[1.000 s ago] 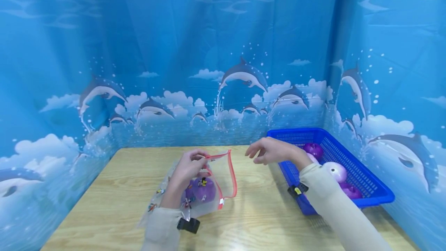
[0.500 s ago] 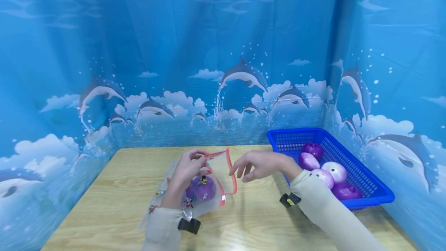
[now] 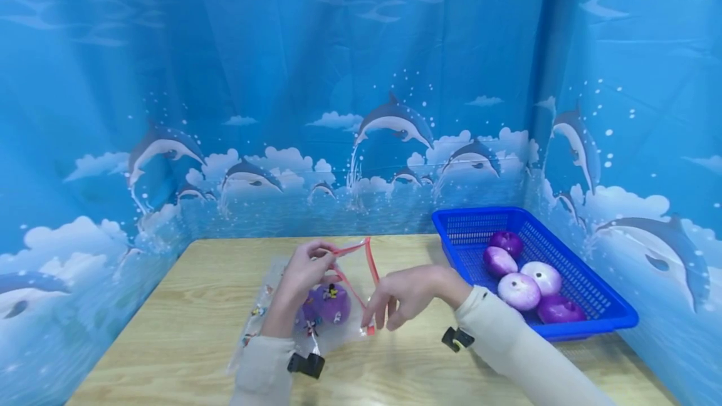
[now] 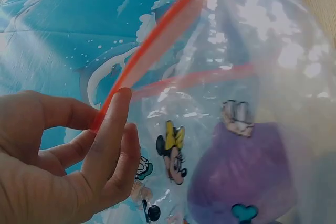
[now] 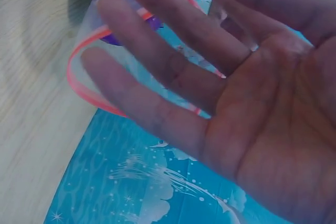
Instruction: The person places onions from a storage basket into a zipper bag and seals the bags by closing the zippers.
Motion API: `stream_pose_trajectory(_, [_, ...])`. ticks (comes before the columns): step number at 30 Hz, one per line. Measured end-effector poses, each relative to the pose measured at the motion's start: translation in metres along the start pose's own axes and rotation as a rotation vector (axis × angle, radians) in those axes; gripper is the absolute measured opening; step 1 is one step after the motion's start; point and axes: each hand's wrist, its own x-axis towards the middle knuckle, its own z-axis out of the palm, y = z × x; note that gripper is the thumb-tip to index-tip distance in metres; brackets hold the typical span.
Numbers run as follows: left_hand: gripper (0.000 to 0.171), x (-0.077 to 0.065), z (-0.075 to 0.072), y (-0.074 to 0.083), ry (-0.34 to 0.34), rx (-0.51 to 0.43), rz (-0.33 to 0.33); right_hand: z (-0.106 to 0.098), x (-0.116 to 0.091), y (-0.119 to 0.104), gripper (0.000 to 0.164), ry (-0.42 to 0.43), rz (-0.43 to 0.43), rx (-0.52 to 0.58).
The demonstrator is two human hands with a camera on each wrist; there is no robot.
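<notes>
My left hand (image 3: 307, 271) pinches the red zip edge of a clear zip bag (image 4: 173, 77) printed with cartoon figures, its mouth spread apart. Through the plastic shows a round purple thing (image 4: 244, 174), like a red onion. My right hand (image 3: 408, 296) hangs palm down over the bag mouth's near right corner, fingertips right at the red strip and the slider (image 3: 370, 331). In the right wrist view, its little, ring and middle fingers (image 5: 157, 61) lie fairly straight and spread across the red rim; the ends of the thumb and forefinger are out of frame.
A blue plastic basket (image 3: 612, 306) stands at the table's right side, holding several purple and white red onions (image 3: 519, 291). The wooden table (image 3: 186, 306) reaches back to a blue dolphin-print curtain (image 3: 316, 80).
My right hand has moved from beside the basket left and down to the bag's mouth. The bag's opening has narrowed at its near corner. My left hand keeps its place.
</notes>
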Motion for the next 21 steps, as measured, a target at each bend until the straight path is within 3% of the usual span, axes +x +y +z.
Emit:
stream_pose_trajectory(9, [0.021, -0.002, 0.001, 0.003, -0.039, 0.063, -0.053, 0.007, 0.002, -0.001, 0.042, -0.014, 0.122, -0.027])
stream_pose_trajectory(17, [0.022, -0.002, 0.003, 0.001, -0.068, 0.037, -0.058, 0.004, -0.002, 0.001, 0.046, -0.063, 0.053, -0.022])
stream_pose_trajectory(21, [0.024, -0.002, 0.003, 0.0, -0.08, 0.02, -0.046, -0.003, -0.012, 0.002, 0.046, -0.048, 0.021, 0.034])
